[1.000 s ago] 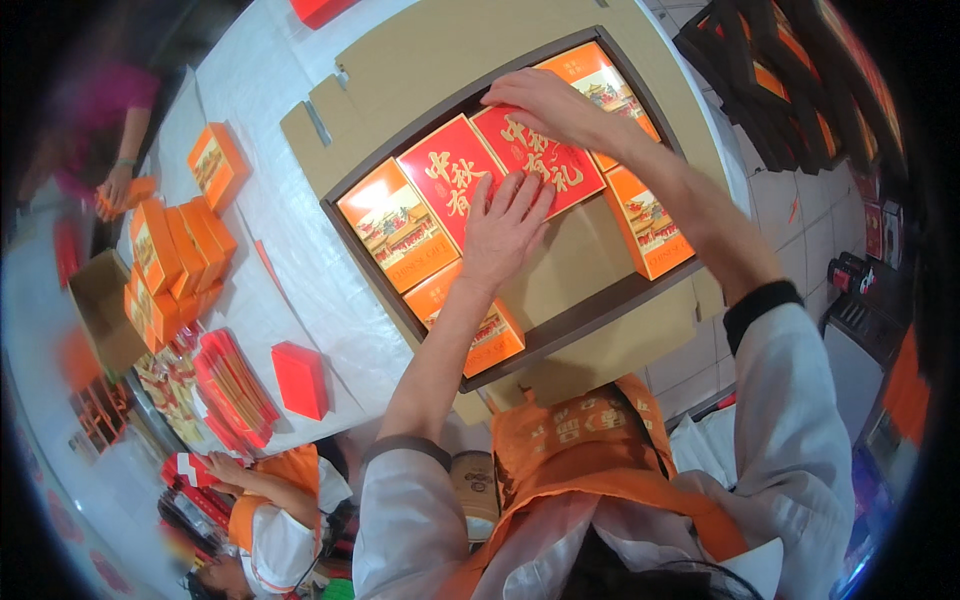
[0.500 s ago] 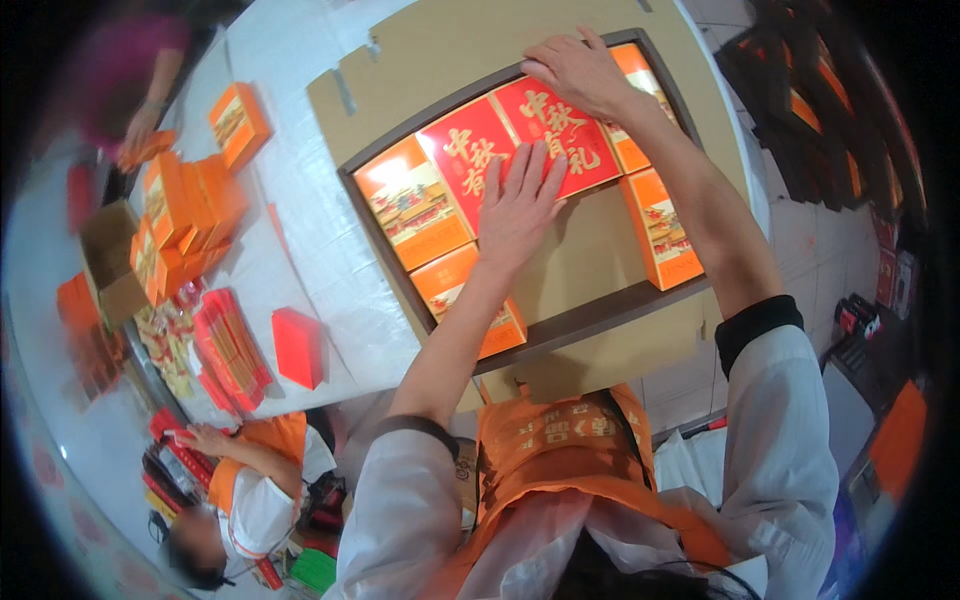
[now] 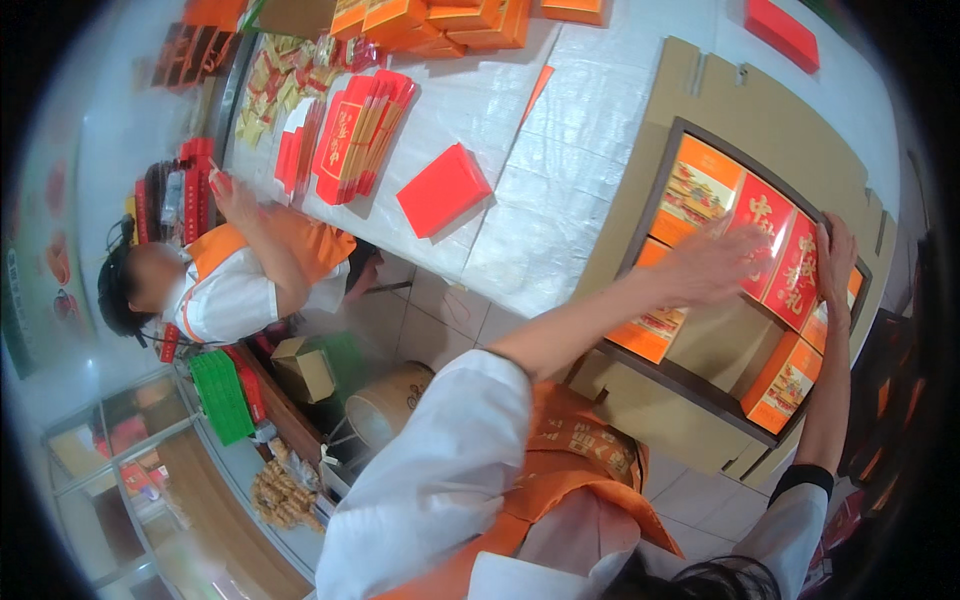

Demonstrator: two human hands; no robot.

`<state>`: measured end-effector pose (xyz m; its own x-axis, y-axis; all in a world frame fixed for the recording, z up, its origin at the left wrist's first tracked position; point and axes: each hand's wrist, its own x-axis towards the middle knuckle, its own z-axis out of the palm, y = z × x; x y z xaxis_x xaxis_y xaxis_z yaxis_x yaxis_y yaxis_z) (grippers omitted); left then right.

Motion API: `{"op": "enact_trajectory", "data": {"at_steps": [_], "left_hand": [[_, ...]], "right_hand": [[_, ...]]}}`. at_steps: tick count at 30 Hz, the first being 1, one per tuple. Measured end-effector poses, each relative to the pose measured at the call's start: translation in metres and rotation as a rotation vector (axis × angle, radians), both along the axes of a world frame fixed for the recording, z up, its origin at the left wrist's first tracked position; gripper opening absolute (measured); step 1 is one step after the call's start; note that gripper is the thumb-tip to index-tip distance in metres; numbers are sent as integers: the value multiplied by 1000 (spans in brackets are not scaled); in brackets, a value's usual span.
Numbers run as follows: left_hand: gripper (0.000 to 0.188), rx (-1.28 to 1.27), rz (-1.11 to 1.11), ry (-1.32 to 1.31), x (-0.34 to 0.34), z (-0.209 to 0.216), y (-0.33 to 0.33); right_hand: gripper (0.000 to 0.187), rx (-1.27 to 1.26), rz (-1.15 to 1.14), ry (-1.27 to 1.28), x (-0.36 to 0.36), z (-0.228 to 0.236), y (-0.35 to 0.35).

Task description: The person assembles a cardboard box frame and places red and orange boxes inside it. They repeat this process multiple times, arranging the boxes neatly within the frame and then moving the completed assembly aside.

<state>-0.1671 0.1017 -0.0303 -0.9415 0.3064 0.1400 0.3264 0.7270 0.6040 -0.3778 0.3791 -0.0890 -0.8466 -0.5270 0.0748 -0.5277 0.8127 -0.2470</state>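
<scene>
A dark-rimmed cardboard tray (image 3: 715, 345) holds two red gift boxes (image 3: 802, 272) side by side, with several orange boxes (image 3: 786, 388) around them. My right hand (image 3: 836, 262) lies along the far-right edge of the red boxes, fingers extended over the edge and the tray's rim. Over the left part of the tray hovers my left hand (image 3: 722, 262), blurred, with its fingers spread and nothing in them. Beneath it, the left red box and the neighbouring orange box (image 3: 645, 325) are partly covered.
On the white-covered table (image 3: 570, 200) left of the tray lie a single red box (image 3: 443, 190), folded red cartons (image 3: 362, 135), small wrapped packets (image 3: 275, 90) and stacked orange boxes (image 3: 440, 22). Another red box (image 3: 782, 35) is at the back. A co-worker (image 3: 245, 270) works at the table's left side.
The view has swung left, so the tray now appears farther right. My left hand has lifted off the red boxes and shifted toward the orange boxes; my right hand stays at their edge.
</scene>
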Motion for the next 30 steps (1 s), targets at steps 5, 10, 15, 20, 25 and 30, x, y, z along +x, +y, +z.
{"op": "enact_trajectory", "data": {"at_steps": [5,10,15,20,25,30], "left_hand": [[92,-373,629,-23,125,4,-218],[109,-489,662,-324,201,-15,-349],[100,-104,527,-29,196,-13,-350],[100,-26,456,130,190,-7,-338],[95,48,403,139,186,2,-342],[94,64,364,111,179,14,-347]], "right_hand": [[50,-317,-234,-166,8,16,-25],[44,-645,-175,-208,96,67,-181],[52,-774,-102,-946,212,75,-397],[43,-826,48,-1245,255,84,-469],[32,-868,-12,-1239,261,104,-467],[28,-1021,7,-1222,257,102,-463]]}}
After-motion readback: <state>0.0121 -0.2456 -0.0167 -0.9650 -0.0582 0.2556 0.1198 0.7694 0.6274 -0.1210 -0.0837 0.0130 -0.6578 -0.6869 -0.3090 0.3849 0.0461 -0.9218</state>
